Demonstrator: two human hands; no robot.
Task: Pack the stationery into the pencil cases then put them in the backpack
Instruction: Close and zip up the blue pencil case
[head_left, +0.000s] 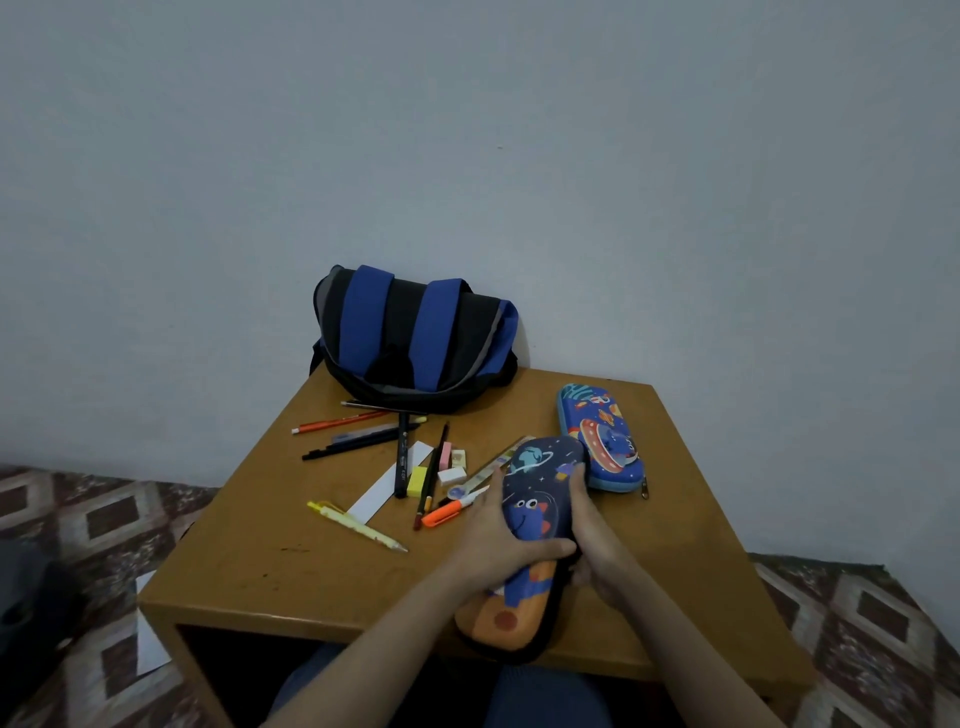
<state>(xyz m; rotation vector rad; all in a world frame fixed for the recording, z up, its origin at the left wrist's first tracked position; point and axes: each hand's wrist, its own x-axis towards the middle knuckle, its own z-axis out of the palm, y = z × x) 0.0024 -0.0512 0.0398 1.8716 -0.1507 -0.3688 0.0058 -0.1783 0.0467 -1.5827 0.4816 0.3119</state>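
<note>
A dark blue pencil case (530, 525) with a dinosaur print lies near the table's front edge. My left hand (498, 545) grips it from the left, thumb across its top. My right hand (592, 540) holds its right side, fingers curled over the far end. A second, light blue pencil case (602, 436) lies shut behind it. Loose stationery is scattered to the left: several pens and pencils (363, 441), erasers (452, 474), a yellow mechanical pencil (358, 526), an orange marker (441, 515), a ruler (498, 462). The blue and black backpack (415, 338) stands at the back against the wall.
The small wooden table (291, 561) stands against a grey wall. A white paper strip (389, 483) lies among the pens. Patterned floor surrounds the table, with a white sheet (148, 639) on it at the left. My knees are under the table's front edge.
</note>
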